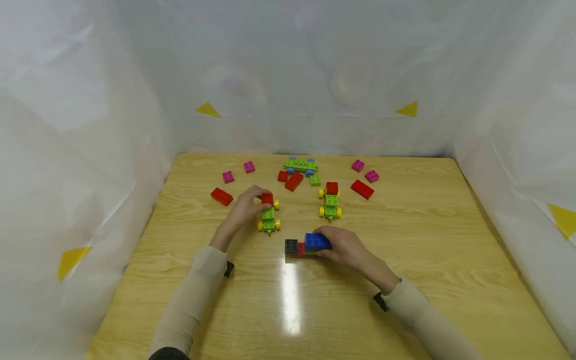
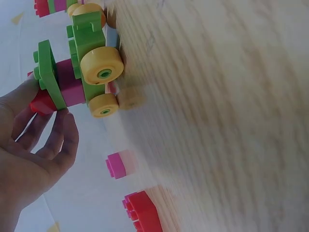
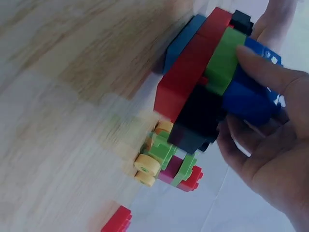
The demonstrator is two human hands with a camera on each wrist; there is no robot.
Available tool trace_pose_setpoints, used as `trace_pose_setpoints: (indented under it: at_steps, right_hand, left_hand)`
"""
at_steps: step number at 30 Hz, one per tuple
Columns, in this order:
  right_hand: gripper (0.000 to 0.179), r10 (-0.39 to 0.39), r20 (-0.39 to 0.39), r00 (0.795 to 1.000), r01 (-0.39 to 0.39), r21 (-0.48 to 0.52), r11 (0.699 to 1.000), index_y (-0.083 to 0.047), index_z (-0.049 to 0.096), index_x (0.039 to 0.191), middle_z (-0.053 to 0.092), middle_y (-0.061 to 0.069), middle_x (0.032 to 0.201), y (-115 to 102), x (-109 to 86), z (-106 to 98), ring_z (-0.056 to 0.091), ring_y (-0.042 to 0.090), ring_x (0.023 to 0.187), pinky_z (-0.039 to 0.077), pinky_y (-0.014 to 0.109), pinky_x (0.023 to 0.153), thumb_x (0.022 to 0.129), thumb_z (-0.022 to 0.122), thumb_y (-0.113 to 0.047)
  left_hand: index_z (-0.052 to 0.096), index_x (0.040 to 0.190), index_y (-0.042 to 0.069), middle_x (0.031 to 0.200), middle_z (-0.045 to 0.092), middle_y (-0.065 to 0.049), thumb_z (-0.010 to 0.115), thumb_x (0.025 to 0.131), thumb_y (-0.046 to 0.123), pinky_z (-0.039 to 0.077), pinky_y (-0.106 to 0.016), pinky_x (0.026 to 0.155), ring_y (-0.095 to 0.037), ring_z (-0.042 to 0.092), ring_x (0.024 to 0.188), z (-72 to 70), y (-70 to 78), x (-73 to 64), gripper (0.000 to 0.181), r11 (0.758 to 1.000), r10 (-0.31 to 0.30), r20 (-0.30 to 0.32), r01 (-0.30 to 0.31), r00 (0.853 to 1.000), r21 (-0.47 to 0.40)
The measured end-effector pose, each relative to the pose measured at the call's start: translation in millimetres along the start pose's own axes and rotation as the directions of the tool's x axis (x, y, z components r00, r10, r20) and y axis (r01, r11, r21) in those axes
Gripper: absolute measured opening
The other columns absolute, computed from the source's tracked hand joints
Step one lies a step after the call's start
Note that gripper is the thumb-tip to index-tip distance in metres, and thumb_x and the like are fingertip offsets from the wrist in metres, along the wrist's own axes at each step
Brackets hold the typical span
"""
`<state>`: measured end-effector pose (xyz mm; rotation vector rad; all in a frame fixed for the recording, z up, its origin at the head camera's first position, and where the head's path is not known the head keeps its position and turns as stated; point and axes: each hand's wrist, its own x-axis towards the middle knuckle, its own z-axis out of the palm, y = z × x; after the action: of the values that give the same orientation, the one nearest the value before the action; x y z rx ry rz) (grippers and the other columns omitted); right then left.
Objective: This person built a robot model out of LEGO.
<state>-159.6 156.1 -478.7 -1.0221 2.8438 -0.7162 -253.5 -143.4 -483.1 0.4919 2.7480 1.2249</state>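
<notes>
My left hand (image 1: 245, 207) pinches the red brick (image 2: 43, 102) on top of a small toy car (image 1: 268, 216) with yellow wheels (image 2: 102, 65). Below that brick are a green plate (image 2: 50, 72), a magenta brick (image 2: 70, 82) and the green wheeled base. My right hand (image 1: 344, 248) grips a blue brick (image 1: 316, 241) on a built block assembly. In the right wrist view, a green brick (image 3: 224, 60) lies under the blue one, with black bricks (image 3: 197, 116) at both ends, long red bricks (image 3: 190, 65) beneath and a teal piece (image 3: 182, 42) lowest.
A second yellow-wheeled car (image 1: 331, 202) stands to the right. Behind, a green base with blue wheels (image 1: 300, 165) sits near red bricks (image 1: 294, 181) and a green brick (image 1: 315, 180). Magenta bricks (image 1: 228, 176) and long red bricks (image 1: 362, 189) lie at both sides. White sheeting surrounds the table.
</notes>
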Motion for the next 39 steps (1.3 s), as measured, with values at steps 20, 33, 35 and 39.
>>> trace_pose_setpoints:
  at_steps: [20, 33, 35, 39]
  right_hand:
    - [0.060, -0.067, -0.171, 0.983, 0.089, 0.123, 0.988, -0.015, 0.047, 0.139, 0.059, 0.014, 0.127, -14.8, 32.8, -39.2, 0.062, 0.033, 0.105, 0.054, 0.049, 0.081, 0.086, 0.074, -0.024]
    - [0.061, -0.117, -0.156, 0.981, 0.118, -0.003, 0.993, -0.015, 0.050, 0.139, 0.060, 0.012, 0.127, -16.1, 70.1, -38.9, 0.060, 0.030, 0.109, 0.051, 0.046, 0.088, 0.084, 0.076, -0.023]
    - [0.061, -0.125, -0.147, 0.981, 0.123, -0.020, 0.992, -0.014, 0.050, 0.139, 0.061, 0.012, 0.125, -16.2, 73.4, -38.4, 0.061, 0.030, 0.109, 0.051, 0.046, 0.089, 0.084, 0.076, -0.023]
    - [0.060, -0.135, -0.127, 0.983, 0.131, -0.039, 0.991, -0.014, 0.051, 0.138, 0.062, 0.013, 0.123, -16.0, 78.8, -36.9, 0.062, 0.029, 0.107, 0.052, 0.046, 0.087, 0.084, 0.076, -0.023]
  left_hand:
    - [0.057, 0.126, 0.002, 0.118, 0.059, -0.013, 0.070, 0.088, 0.007, 0.046, -0.048, 0.093, -0.030, 0.055, 0.108, 17.8, 7.1, -20.4, 0.041, 0.995, 0.076, 0.013, -0.075, 0.997, -0.059]
    - [0.036, 0.132, 0.009, 0.113, 0.060, -0.016, 0.077, 0.081, 0.006, 0.047, -0.048, 0.092, -0.030, 0.055, 0.109, 23.1, 10.2, -28.3, 0.065, 0.983, 0.026, -0.019, -0.029, 0.999, -0.180]
    - [0.036, 0.133, 0.009, 0.116, 0.059, -0.016, 0.077, 0.082, 0.007, 0.046, -0.048, 0.094, -0.030, 0.055, 0.112, 23.6, 10.2, -29.1, 0.065, 0.982, 0.019, -0.014, -0.021, 1.000, -0.189]
    - [0.036, 0.132, 0.008, 0.117, 0.056, -0.016, 0.077, 0.082, 0.008, 0.045, -0.049, 0.096, -0.031, 0.054, 0.112, 23.9, 9.7, -29.6, 0.065, 0.982, 0.013, -0.023, -0.017, 1.000, -0.189]
